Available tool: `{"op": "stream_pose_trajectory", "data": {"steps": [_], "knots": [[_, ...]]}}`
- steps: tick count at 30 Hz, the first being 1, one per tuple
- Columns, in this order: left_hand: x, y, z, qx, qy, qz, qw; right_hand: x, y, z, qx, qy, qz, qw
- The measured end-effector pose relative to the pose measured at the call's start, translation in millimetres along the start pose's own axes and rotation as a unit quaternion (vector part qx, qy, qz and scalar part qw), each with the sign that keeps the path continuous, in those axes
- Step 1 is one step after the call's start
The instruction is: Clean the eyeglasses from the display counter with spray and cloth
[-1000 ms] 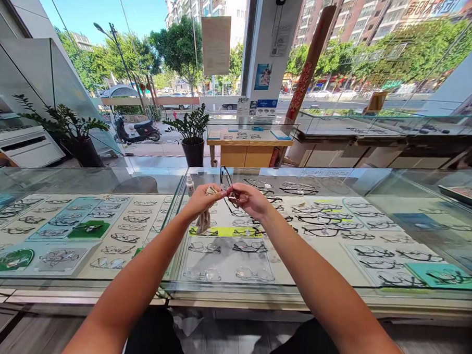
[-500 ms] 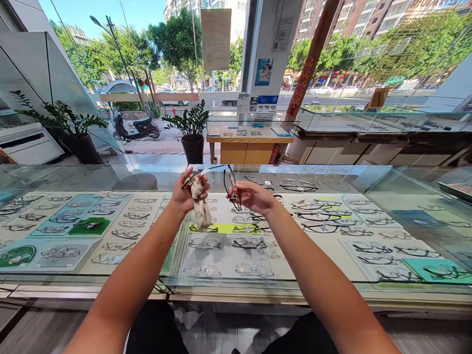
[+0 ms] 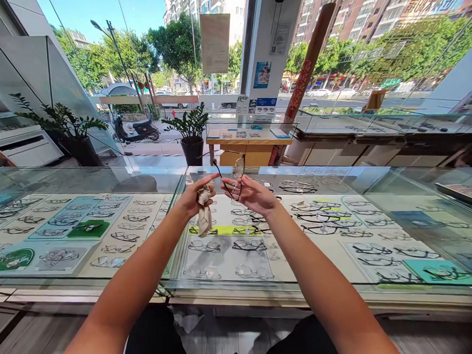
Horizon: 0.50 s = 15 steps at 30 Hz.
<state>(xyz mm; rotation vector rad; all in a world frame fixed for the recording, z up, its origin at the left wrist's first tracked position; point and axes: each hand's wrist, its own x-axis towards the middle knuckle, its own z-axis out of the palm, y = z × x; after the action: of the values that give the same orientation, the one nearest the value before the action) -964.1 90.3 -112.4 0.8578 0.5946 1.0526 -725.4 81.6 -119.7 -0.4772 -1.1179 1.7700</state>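
1. Head view, left hand (image 3: 193,198): The grip is closed on a beige cloth (image 3: 204,215). The cloth is bunched between thumb and fingers, and its loose end hangs down below the hand. The index finger is extended to the right.

2. Head view, right hand (image 3: 260,198): The grip is partly closed, with the thumb and fingers on the lower lens area of a pair of eyeglasses (image 3: 239,167). The palm is turned inward, to the left.

3. Head view, eyeglasses position: The pair is held up between the two hands, above the far part of the glass bench (image 3: 265,300). The frame is turned on end, one lens above the other. Both temple arms are unfolded and point left. One of them ends at the left index fingertip; whether it touches cannot be told.

4. Head view, bench, middle: A white bottle (image 3: 188,178) stands just beyond the left hand, partly hidden by it. Nearer than the hands, a yellow strip (image 3: 222,230) lies under the glass, and nearer again is a grey tray (image 3: 227,258) bearing spectacles.

5. Head view, bench, sides: Rows of frames are laid out at left and right. A green card (image 3: 88,228) lies at left; a teal tray (image 3: 439,271) lies at near right.

6. Head view, far side: A potted plant (image 3: 192,150) stands beyond the bench. A scooter (image 3: 134,128) is parked outside the window, to the left of the plant.
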Motion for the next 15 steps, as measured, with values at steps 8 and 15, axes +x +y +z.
{"op": "stream_pose_trajectory", "data": {"steps": [8, 15], "knots": [[6.4, -7.0, 4.1, 0.102, 0.082, 0.019, 0.991, -2.4, 4.9, 4.0, -0.016, -0.034, 0.020, 0.999], [12.5, -12.6, -0.1, 0.169, 0.164, 0.042, 0.971, -2.7, 1.6, 8.1, -0.026, -0.055, -0.031, 0.998]]}}
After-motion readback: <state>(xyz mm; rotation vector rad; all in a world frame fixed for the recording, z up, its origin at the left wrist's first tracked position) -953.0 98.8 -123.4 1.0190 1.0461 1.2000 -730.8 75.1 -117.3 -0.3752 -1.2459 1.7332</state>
